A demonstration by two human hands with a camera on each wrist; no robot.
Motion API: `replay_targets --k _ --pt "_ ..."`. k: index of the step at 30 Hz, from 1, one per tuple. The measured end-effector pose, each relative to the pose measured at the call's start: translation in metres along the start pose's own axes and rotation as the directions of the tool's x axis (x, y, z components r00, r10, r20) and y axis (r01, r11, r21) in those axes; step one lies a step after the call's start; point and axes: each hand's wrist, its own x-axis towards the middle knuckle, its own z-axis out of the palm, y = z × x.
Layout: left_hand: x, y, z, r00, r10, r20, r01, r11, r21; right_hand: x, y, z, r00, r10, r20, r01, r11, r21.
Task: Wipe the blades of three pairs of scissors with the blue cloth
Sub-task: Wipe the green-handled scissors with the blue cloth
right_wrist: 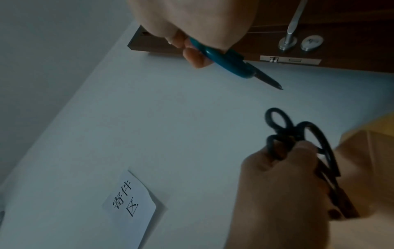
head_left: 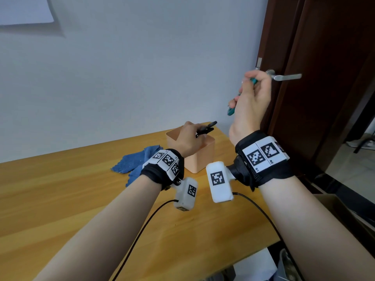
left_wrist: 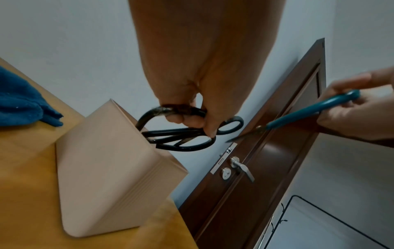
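Left fingers (left_wrist: 189, 121): curled round the loops of the black scissors (left_wrist: 183, 134), at the mouth of the box.
Left hand (head_left: 189, 141): over the peach box (head_left: 199, 157); the scissors' blades go down inside it, handles stick out.
Right hand (head_left: 251, 102): raised above the table, fingers wrapped round the handles of the teal scissors (left_wrist: 307, 111), blades shut and bare in the air.
Blue cloth (head_left: 136, 164): crumpled on the wooden table (head_left: 71, 189), just left of the box, untouched.
Far: brown door (head_left: 324, 78) with a metal handle (head_left: 284, 76); a paper sign (right_wrist: 130, 202) on the wall.
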Motion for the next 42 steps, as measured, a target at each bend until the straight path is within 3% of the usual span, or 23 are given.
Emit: replay_targets --k 3,7,15,21,28,31,35,39,42 --pt "-0.003 0.005 0.01 0.995 0.01 0.101 -0.018 0.997 0.08 0.001 -0.005 -0.003 0.999 0.037 0.005 -0.038 0.998 0.042" --pt "-0.004 0.007 0.015 0.993 -0.024 0.112 0.006 0.988 0.156 -0.001 -0.005 -0.008 0.995 0.101 0.024 -0.102 0.993 0.062" --pt "0.003 -0.005 0.0 0.953 -0.222 0.204 0.133 0.916 0.378 -0.003 -0.004 -0.007 0.984 0.174 0.045 -0.179 0.976 0.123" --pt "-0.008 -0.012 -0.01 0.952 -0.218 0.214 0.177 0.965 0.194 -0.008 0.002 0.004 0.974 0.199 0.113 -0.215 0.964 0.158" --pt "-0.018 -0.023 -0.031 0.936 -0.234 0.263 0.208 0.97 0.122 -0.021 0.011 0.019 0.956 0.232 0.177 -0.262 0.95 0.171" --pt "-0.026 -0.027 -0.037 0.963 -0.174 0.206 0.202 0.972 -0.124 -0.028 0.013 0.027 0.948 0.238 0.21 -0.278 0.942 0.189" --pt "-0.033 -0.025 -0.054 0.982 -0.189 0.017 0.175 0.866 -0.469 -0.038 0.017 0.041 0.937 0.263 0.232 -0.315 0.921 0.228" --pt "-0.037 -0.022 -0.081 0.977 -0.196 0.084 0.198 0.685 -0.701 -0.05 0.024 0.055 0.899 0.35 0.263 -0.421 0.857 0.299" --pt "-0.043 -0.029 -0.093 0.976 -0.206 0.07 0.196 0.691 -0.696 -0.06 0.032 0.063 0.861 0.414 0.294 -0.497 0.808 0.317"
